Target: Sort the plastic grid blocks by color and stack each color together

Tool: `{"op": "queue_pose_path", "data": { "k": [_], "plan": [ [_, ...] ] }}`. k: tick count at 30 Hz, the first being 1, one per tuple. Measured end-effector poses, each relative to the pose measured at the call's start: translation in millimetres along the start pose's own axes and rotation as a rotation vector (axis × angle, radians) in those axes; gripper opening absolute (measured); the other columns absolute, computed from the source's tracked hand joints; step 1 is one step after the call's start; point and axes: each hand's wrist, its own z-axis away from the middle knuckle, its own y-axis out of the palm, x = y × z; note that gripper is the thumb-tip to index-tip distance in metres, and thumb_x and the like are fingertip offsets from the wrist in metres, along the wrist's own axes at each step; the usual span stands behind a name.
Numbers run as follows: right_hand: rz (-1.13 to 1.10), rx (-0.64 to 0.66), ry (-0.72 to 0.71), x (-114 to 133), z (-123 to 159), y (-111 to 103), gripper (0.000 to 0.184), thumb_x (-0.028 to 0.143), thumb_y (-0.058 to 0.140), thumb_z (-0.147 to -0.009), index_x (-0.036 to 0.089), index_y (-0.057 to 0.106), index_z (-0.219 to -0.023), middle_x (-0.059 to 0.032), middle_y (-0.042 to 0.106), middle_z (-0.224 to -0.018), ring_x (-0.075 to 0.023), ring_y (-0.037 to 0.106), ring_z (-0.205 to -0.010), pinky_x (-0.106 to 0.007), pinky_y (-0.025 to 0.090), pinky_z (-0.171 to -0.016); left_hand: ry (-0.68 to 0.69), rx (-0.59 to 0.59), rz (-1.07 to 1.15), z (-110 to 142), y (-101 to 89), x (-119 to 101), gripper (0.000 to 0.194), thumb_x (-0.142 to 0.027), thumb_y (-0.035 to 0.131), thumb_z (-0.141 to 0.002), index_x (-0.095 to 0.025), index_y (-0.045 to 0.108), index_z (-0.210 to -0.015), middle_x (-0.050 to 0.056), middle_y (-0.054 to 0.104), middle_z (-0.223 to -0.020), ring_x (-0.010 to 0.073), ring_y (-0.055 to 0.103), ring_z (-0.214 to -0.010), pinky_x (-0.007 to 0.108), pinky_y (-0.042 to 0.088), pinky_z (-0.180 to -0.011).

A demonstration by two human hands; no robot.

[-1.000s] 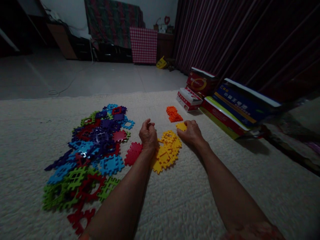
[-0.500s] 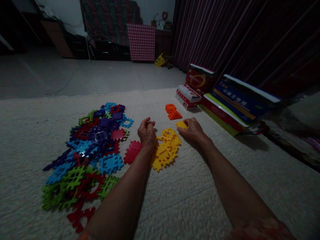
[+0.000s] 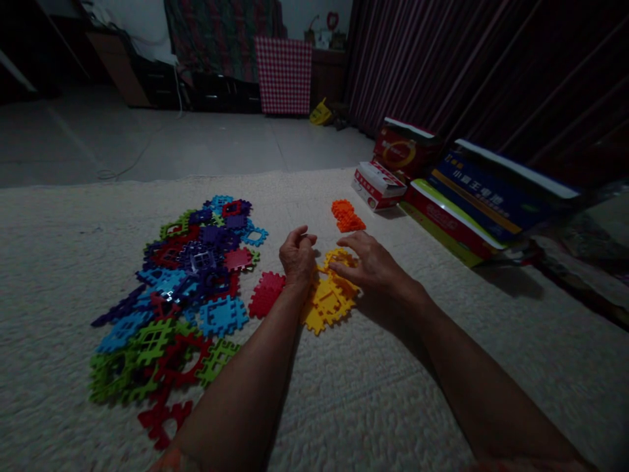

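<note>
My left hand (image 3: 297, 257) rests curled on the cream rug at the left edge of a small heap of yellow puzzle tiles (image 3: 328, 300); I cannot make out anything inside its fingers. My right hand (image 3: 368, 265) lies over the right side of that yellow heap, fingers stretched toward its far tiles and touching them. A red tile (image 3: 266, 293) lies just left of my left wrist. A little stack of orange tiles (image 3: 346, 216) sits beyond both hands.
A big mixed pile of blue, purple, green and red tiles (image 3: 187, 288) spreads across the rug (image 3: 393, 393) on the left. Boxes (image 3: 462, 196) lie along the dark curtain at right. Bare floor and furniture lie beyond the rug.
My right hand has moved left from the rug beside the heap onto the yellow tiles; the single yellow tile it touched is no longer seen apart. My left hand stays curled.
</note>
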Motion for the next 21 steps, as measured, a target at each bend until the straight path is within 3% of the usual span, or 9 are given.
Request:
{"op": "queue_pose_path", "data": {
  "k": [5, 9, 14, 17, 21],
  "plan": [
    [0.087, 0.103, 0.066, 6, 2, 9, 0.037, 0.043, 0.069, -0.084, 0.021, 0.069, -0.114, -0.0099, 0.065, -0.112, -0.0265, 0.060, -0.105, -0.040, 0.048, -0.096, 0.026, 0.000, -0.004, 0, -0.3, 1, 0.041, -0.023, 0.053, -0.066, -0.014, 0.069, -0.103, 0.003, 0.068, -0.077, 0.0109, 0.059, -0.058, 0.022, 0.048, -0.054],
    [-0.050, 0.096, 0.088, -6, -3, 5, 0.037, 0.037, 0.071, -0.082, 0.023, 0.069, -0.116, -0.0088, 0.067, -0.116, -0.0260, 0.062, -0.107, -0.039, 0.050, -0.096, 0.044, -0.002, -0.021, -1, -0.3, 2, 0.040, -0.021, 0.053, -0.067, -0.014, 0.070, -0.103, 0.003, 0.069, -0.077, 0.0109, 0.060, -0.059, 0.021, 0.048, -0.055],
    [-0.077, -0.042, 0.162, -61, -8, -16, 0.040, 0.033, 0.069, -0.080, 0.027, 0.069, -0.119, -0.0080, 0.066, -0.123, -0.0278, 0.063, -0.111, -0.043, 0.050, -0.099, 0.037, -0.017, -0.039, -1, 0.5, 1, 0.040, -0.022, 0.054, -0.068, -0.014, 0.071, -0.104, 0.003, 0.069, -0.076, 0.0120, 0.061, -0.061, 0.023, 0.049, -0.057],
    [-0.005, -0.023, 0.294, -101, -5, -20, 0.045, 0.029, 0.069, -0.076, 0.024, 0.068, -0.121, -0.0104, 0.065, -0.123, -0.0295, 0.063, -0.109, -0.047, 0.051, -0.098, 0.043, -0.013, -0.049, -1, 0.3, 1, 0.040, -0.023, 0.055, -0.068, -0.014, 0.071, -0.103, 0.003, 0.070, -0.076, 0.0120, 0.061, -0.060, 0.023, 0.049, -0.057],
    [0.029, -0.024, 0.285, -126, 3, -15, 0.054, 0.015, 0.061, -0.071, 0.021, 0.065, -0.125, -0.0121, 0.061, -0.132, -0.0297, 0.059, -0.120, -0.046, 0.048, -0.104, 0.059, -0.013, -0.063, -2, -0.2, 3, 0.040, -0.021, 0.054, -0.068, -0.014, 0.072, -0.102, 0.003, 0.071, -0.076, 0.0121, 0.062, -0.061, 0.022, 0.048, -0.056]
  ]
}}
